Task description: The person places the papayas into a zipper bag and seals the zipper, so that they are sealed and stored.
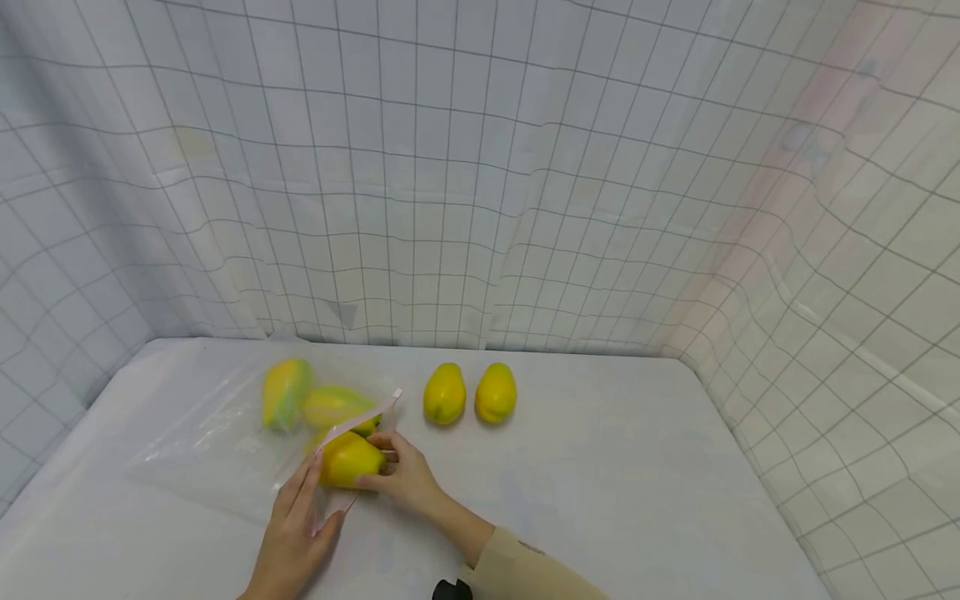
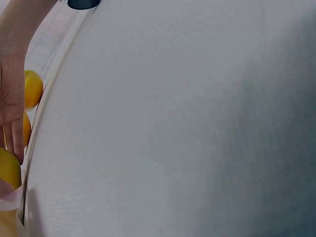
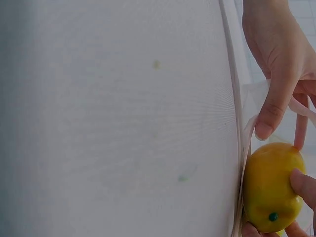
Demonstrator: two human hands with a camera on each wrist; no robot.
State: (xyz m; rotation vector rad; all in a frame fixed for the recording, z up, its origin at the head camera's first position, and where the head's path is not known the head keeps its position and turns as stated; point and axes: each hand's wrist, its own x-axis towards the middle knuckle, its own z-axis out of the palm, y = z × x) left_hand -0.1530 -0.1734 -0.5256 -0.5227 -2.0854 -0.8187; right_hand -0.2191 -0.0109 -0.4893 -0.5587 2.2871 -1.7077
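Note:
A clear plastic zip bag with a pink strip along its mouth lies on the left of the table. Inside it are two yellow-green papaya-shaped fruits. My right hand grips a yellow papaya-shaped fruit by its narrow end, thumb on the near side. Its wide end is within the bag's mouth. Spread at the mouth, my left hand has straight fingers on the upper lip and its thumb by the lower one. The right wrist view shows a left fingertip touching the fruit, which has a green stem spot.
Two more yellow fruits stand side by side near the back of the white table, right of the bag. Gridded white curtains hang behind the table and along both sides. A small black object shows at the bottom edge.

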